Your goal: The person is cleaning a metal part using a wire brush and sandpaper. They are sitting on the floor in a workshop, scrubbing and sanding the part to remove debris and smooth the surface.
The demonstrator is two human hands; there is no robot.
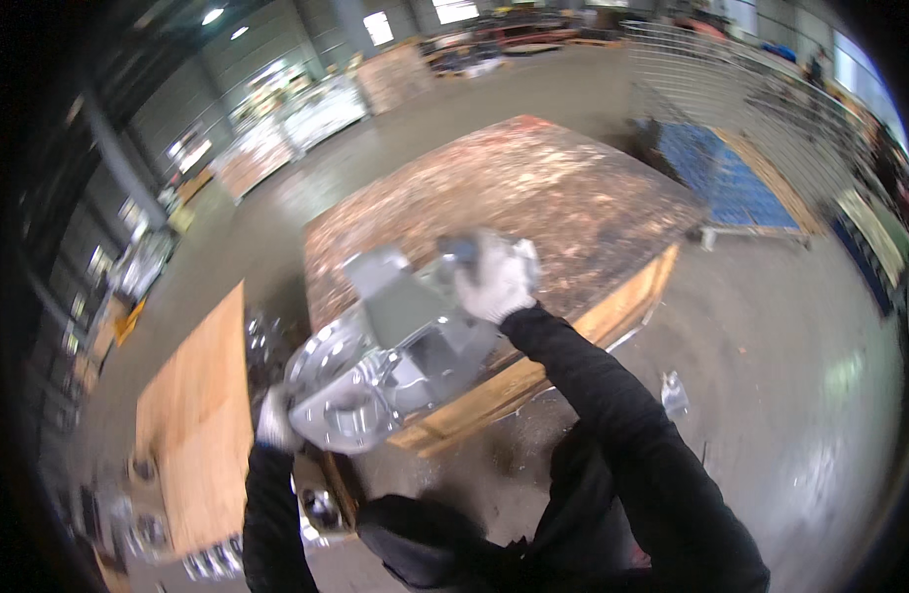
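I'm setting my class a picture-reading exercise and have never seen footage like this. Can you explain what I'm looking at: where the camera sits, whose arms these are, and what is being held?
There is no machine here. The camera sits on a person's head and looks down, and its wide lens bends straight edges. The two black-sleeved arms rising from the bottom are that person's own. Both hands wear pale gloves. The left hand grips the near end of a shiny metal casting, and the right hand grips its far end. The part is blurred, so its fine details cannot be told. It is at the edge of a worn wooden table. A plywood sheet lies on the left, and a blue pallet on the right.
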